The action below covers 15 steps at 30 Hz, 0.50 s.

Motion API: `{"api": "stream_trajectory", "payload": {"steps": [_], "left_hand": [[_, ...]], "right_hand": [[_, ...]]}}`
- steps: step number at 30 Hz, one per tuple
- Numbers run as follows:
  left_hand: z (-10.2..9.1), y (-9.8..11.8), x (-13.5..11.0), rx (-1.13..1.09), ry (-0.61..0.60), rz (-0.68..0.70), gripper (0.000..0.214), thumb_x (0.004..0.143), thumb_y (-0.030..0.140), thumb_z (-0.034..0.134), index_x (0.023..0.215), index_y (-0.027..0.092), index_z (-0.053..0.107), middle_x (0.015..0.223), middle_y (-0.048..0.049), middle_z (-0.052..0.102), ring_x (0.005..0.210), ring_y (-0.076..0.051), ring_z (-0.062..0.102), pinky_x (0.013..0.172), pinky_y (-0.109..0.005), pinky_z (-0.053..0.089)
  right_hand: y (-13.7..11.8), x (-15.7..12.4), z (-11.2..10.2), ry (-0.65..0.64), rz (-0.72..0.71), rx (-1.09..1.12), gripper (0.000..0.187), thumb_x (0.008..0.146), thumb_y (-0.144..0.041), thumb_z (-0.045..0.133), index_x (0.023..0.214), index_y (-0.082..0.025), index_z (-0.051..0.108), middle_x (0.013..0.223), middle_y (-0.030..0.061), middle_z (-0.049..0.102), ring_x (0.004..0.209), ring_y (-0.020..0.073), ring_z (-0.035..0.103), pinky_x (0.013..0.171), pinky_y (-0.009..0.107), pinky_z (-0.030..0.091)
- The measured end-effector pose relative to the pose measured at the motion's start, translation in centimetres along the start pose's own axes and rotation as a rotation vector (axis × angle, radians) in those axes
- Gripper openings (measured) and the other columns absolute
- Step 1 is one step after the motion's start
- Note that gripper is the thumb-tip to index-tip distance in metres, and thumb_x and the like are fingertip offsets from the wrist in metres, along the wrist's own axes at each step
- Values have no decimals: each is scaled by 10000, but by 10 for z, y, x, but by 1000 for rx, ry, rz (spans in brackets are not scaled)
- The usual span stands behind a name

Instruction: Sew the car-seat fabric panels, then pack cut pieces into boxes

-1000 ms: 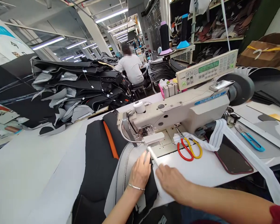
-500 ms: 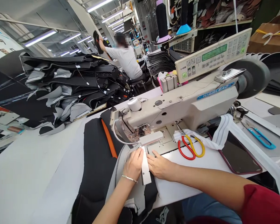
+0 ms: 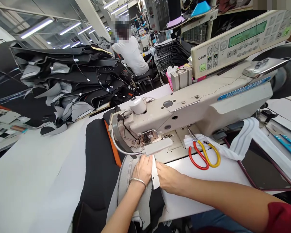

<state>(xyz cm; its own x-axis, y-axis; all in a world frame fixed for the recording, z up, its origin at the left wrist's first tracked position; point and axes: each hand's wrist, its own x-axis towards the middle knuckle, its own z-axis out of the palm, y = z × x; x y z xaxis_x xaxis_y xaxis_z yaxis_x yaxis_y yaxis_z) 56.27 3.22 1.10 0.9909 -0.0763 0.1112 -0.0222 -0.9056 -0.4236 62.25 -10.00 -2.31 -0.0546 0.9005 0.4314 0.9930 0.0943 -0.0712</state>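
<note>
Grey and black fabric [image 3: 126, 171] lies in front of the sewing machine [image 3: 168, 110], reaching up to its needle area. My left hand [image 3: 142, 169] is closed over the grey layer, fingers together, left of a narrow white strip with small holes [image 3: 156, 178]. On the strip's other side, my right hand [image 3: 169, 178] is closed at the fabric's edge, its fingertips partly hidden. A pale bar-shaped cover [image 3: 158, 146] sits just beyond both hands and hides the stitching point.
Scissors with red and yellow handles [image 3: 203, 155] lie right of my hands, beside white elastic band [image 3: 248, 136] and a dark phone [image 3: 264, 165]. Blue snips [image 3: 287, 145] are further right. Stacked black panels [image 3: 75, 74] stand at the left; another person [image 3: 133, 53] sits behind.
My right hand's fingers were spread beside the white strip and are now curled in against it. The view has moved nearer the machine. The person behind has lowered a raised arm.
</note>
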Motion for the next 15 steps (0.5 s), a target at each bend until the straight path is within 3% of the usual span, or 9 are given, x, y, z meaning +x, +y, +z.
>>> {"api": "stream_trajectory", "payload": {"steps": [15], "left_hand": [[-10,-2,7,-117,-85,-40,237,804,178,352,896,139,567,864,-74,585,774,-178,494,670,-279,462]], "right_hand": [[-1,0,-7,-22,19,70,161,744,-119,460,832,-96,593,874,112,555,921,244,452,798,398,377]]}}
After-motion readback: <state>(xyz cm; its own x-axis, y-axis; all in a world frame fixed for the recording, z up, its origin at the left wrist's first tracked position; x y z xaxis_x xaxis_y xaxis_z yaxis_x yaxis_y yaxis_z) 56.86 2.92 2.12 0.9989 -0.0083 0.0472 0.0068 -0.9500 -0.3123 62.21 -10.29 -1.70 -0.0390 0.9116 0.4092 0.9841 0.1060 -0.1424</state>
